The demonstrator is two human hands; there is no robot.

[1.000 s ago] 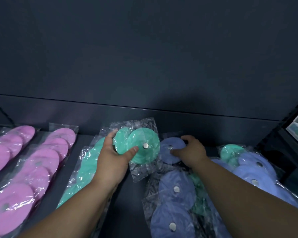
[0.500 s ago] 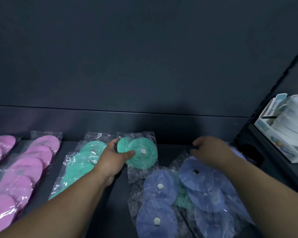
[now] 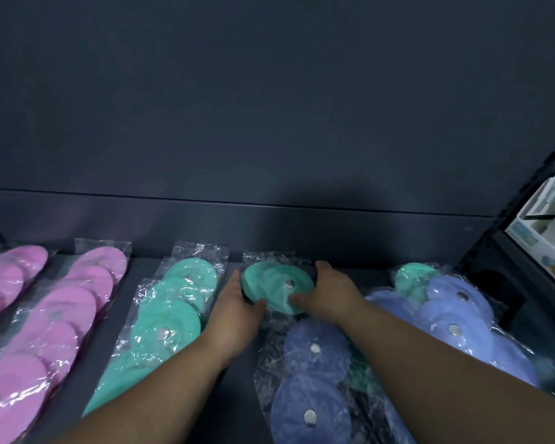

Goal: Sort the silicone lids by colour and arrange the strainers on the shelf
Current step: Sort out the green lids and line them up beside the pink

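A clear-bagged pack of green silicone lids [image 3: 274, 285] lies at the middle back of the dark shelf [image 3: 234, 395]. My left hand [image 3: 237, 312] grips its left edge, thumb on the front. My right hand [image 3: 327, 294] holds its right edge, thumb pressed on the lid. A row of green lid packs [image 3: 167, 322] lies to the left. Two rows of pink lid packs [image 3: 55, 318] lie further left. Blue lid packs [image 3: 314, 350] sit in front right, and a mixed heap [image 3: 455, 318] with one green lid [image 3: 414, 278] lies at the right. No strainers are in view.
The shelf's dark back wall [image 3: 269, 123] rises right behind the packs. A black divider [image 3: 513, 283] bounds the shelf at the right, with white boxed goods [image 3: 548, 225] beyond it.
My right hand has left the blue packs and moved left onto the green pack's right edge. My left hand has kept its hold. The view has swung a little left.
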